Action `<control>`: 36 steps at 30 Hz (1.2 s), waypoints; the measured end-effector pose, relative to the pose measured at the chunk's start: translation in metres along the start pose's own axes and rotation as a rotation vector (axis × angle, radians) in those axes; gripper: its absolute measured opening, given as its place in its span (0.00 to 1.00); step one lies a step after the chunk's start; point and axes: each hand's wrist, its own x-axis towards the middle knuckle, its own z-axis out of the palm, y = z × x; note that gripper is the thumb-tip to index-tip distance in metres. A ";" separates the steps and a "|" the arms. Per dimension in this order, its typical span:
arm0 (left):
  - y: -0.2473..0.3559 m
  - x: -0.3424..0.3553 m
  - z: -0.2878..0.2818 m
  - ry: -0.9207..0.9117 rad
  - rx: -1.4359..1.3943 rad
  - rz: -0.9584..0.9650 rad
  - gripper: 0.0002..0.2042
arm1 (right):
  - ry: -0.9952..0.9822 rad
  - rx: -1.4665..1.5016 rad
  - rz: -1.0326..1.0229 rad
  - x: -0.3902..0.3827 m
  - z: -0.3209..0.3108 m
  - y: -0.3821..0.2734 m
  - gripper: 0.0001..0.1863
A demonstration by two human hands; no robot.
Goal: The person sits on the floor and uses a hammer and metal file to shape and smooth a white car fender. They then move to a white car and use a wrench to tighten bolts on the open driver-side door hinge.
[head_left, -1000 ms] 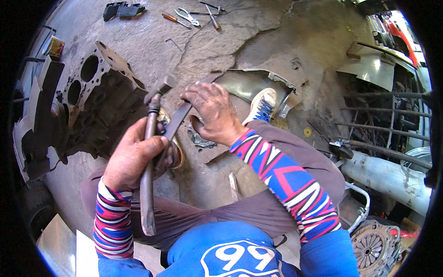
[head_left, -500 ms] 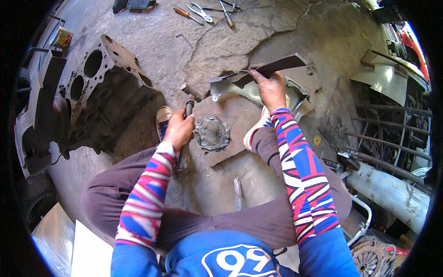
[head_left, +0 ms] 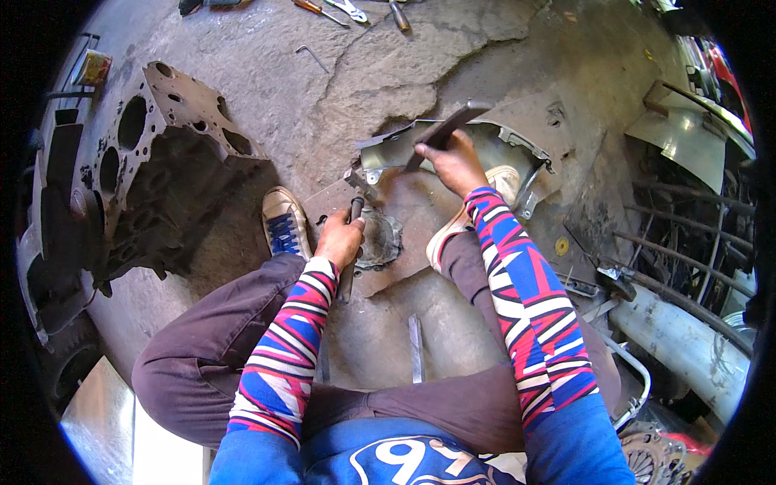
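My left hand (head_left: 341, 241) is closed around the dark handle of a hammer (head_left: 356, 210), whose head points away from me. Fingers of my right hand (head_left: 457, 166) grip a dark flat metal bar (head_left: 449, 129), tilted up toward the far right. Below and behind that bar lies a bent grey sheet-metal panel (head_left: 388, 150) with a flanged edge, partly hidden by my right hand. Under it sits a flat rusty metal plate (head_left: 408, 250). A round, crumpled grey lump (head_left: 380, 240) rests on the plate beside my left hand.
A rusty engine block (head_left: 174, 129) stands at the left. Pliers (head_left: 348, 10), a screwdriver (head_left: 317, 11) and a hex key (head_left: 311, 58) lie at the far side. To the right are metal bars (head_left: 687, 250) and a white cylinder (head_left: 683, 343). A flat metal strip (head_left: 416, 347) lies between my legs.
The hammer in my left hand has moved right and slightly nearer the panel. My right hand has shifted left, turning the bar steeper and lifting it off the panel. The view has shifted slightly.
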 end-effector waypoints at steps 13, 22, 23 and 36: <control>0.001 -0.008 0.007 0.326 0.267 0.337 0.24 | -0.083 0.093 -0.075 0.003 0.002 -0.020 0.06; -0.029 -0.007 0.017 0.282 0.244 0.227 0.26 | -0.109 0.057 -0.005 -0.007 0.013 0.007 0.07; -0.031 -0.009 0.019 0.274 0.211 0.191 0.26 | -0.130 0.089 -0.039 -0.007 0.010 0.008 0.07; -0.047 -0.015 0.039 0.292 0.208 0.171 0.27 | -0.255 -0.232 -0.256 -0.003 0.028 0.007 0.11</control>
